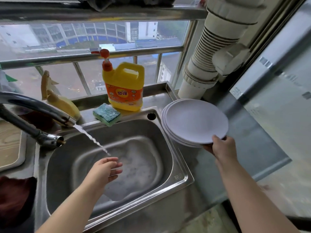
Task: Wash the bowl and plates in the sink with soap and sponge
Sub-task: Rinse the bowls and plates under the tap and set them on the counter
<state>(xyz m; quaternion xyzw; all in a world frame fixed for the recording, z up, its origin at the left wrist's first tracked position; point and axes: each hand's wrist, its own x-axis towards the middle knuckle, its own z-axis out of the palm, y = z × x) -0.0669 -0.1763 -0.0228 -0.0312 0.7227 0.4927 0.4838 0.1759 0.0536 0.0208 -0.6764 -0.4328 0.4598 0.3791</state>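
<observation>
Right hand (pixel 223 146), at the right of the frame, pinches the near rim of a stack of round white plates (pixel 196 122), thumb on top and fingers curled beneath. The stack is tilted and held over the steel counter just right of the stainless steel sink (pixel 180 175), probably on its way into the basin. Whether a bowl sits under the plates cannot be told.

Left hand (pixel 105 169), at lower centre, is held over the basin with fingers loosely spread and holding nothing, just below a thin stream of water (pixel 91 137) that falls from the chrome faucet (pixel 37 105) at the left; it seems to be testing or rinsing under the flow.

Behind the basin, at upper centre, a blue-and-green sponge (pixel 106 114) lies on the sink's back ledge, right beside a yellow soap jug with an orange pump (pixel 123 86). Both are within easy reach and untouched, so scrubbing appears not yet begun.
</observation>
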